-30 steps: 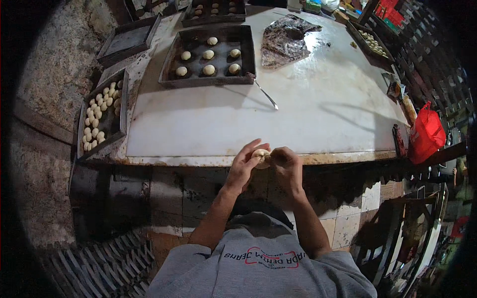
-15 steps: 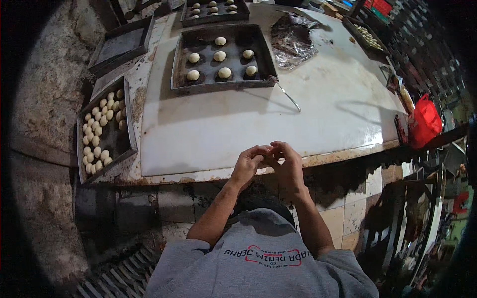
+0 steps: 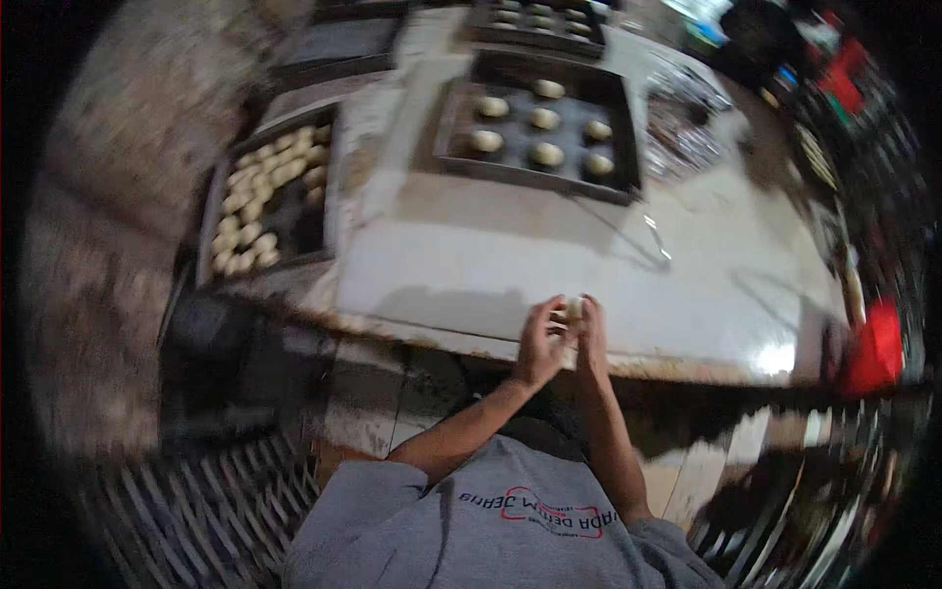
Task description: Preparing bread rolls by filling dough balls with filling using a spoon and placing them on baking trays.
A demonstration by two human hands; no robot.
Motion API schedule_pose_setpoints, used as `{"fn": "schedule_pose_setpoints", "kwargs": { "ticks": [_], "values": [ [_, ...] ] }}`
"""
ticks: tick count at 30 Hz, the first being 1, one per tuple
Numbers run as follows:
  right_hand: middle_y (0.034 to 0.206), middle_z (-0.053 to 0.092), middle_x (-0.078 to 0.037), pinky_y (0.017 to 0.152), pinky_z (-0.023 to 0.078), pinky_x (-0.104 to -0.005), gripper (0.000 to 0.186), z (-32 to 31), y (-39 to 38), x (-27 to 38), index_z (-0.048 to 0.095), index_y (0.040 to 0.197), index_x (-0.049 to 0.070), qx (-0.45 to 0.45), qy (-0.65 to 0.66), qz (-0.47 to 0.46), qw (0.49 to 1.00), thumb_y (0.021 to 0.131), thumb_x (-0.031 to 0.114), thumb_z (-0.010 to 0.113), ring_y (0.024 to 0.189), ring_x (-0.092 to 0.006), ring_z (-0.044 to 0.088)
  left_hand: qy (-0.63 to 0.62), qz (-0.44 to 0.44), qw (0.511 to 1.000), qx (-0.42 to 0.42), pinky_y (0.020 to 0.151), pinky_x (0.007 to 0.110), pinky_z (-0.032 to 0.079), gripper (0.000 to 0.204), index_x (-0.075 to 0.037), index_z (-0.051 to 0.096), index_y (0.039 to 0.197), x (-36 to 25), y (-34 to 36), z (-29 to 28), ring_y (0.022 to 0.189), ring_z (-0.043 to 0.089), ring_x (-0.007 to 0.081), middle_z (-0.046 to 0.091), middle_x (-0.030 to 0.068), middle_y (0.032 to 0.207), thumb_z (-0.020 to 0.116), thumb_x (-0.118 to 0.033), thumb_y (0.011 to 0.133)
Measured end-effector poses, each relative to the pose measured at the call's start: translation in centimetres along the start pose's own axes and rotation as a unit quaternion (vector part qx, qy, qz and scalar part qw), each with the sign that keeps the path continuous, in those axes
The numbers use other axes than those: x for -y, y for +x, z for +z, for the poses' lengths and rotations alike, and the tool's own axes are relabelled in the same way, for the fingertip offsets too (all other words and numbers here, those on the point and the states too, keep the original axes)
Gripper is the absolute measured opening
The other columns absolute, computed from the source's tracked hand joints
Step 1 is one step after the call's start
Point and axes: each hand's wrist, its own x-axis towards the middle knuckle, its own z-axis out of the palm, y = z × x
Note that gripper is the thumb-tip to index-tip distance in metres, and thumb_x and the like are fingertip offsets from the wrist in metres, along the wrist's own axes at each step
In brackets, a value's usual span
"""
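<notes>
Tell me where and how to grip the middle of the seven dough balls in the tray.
The middle dough ball is probably best gripped by its rounded sides, from above: bare tray floor surrounds it, while raised tray walls would hinder a level approach.

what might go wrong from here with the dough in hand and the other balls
The dough is held between the left hand and right hand, near the front edge of the table; if the grip slackens, it might drop over that edge.

The balls in the left tray are packed close, so some could stick together.
</notes>
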Motion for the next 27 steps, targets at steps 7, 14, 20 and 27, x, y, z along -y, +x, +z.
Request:
{"fn": "schedule_pose_setpoints", "kwargs": {
  "ticks": [7, 14, 20, 27],
  "values": [
    [0.094, 0.048, -0.019, 0.079, 0.036, -0.0421, 0.033, -2.9, 7.5, -1.3, 0.049, 0.099, 0.002, -0.027, -0.625, -0.355, 0.694, 0.072, 0.017, 0.061, 0.087, -0.0331, 0.044, -0.017, -0.039, 0.993, -0.114, 0.071, 0.025, 0.046, 0.036, -0.002, 0.045, 0.112, -1.8, 0.5, -11.1, 0.085, 0.054, 0.0133, 0.054, 0.0065, 0.094, 0.058, -0.019, 0.083],
    [0.085, 0.049, -0.015, 0.076, 0.037, -0.0421, 0.018, 2.9, 8.1, -2.7, 0.052, 0.085, 0.003, 0.013, -0.590, -0.367, 0.719, 0.068, 0.006, 0.059, 0.084, -0.0316, 0.044, 0.203, 0.025, 0.915, -0.347, 0.064, 0.027, 0.047, 0.024, -0.004, 0.056, 0.096, -3.2, 6.4, -28.4, 0.074, 0.058, 0.0145, 0.060, 0.0059, 0.085, 0.060, -0.022, 0.081],
    [0.088, 0.050, -0.013, 0.075, 0.039, -0.0411, 0.018, 2.3, 6.7, 0.3, 0.052, 0.082, 0.003, -0.083, -0.604, -0.393, 0.688, 0.065, 0.001, 0.057, 0.084, -0.0326, 0.045, 0.349, -0.091, 0.899, -0.247, 0.074, 0.033, 0.046, 0.030, -0.003, 0.057, 0.099, -2.5, 17.6, -42.5, 0.083, 0.058, 0.0247, 0.059, 0.0118, 0.091, 0.065, -0.015, 0.073],
    [0.100, 0.046, -0.017, 0.082, 0.035, -0.0434, 0.028, 5.4, 7.5, 0.3, 0.052, 0.090, 0.003, -0.029, -0.642, -0.177, 0.745, 0.064, 0.011, 0.059, 0.093, -0.0361, 0.041, 0.463, -0.098, 0.878, -0.072, 0.083, 0.041, 0.041, 0.043, -0.005, 0.054, 0.107, 2.1, 24.4, -45.2, 0.100, 0.048, 0.0334, 0.050, 0.0178, 0.105, 0.067, -0.017, 0.067]
  ]
}}
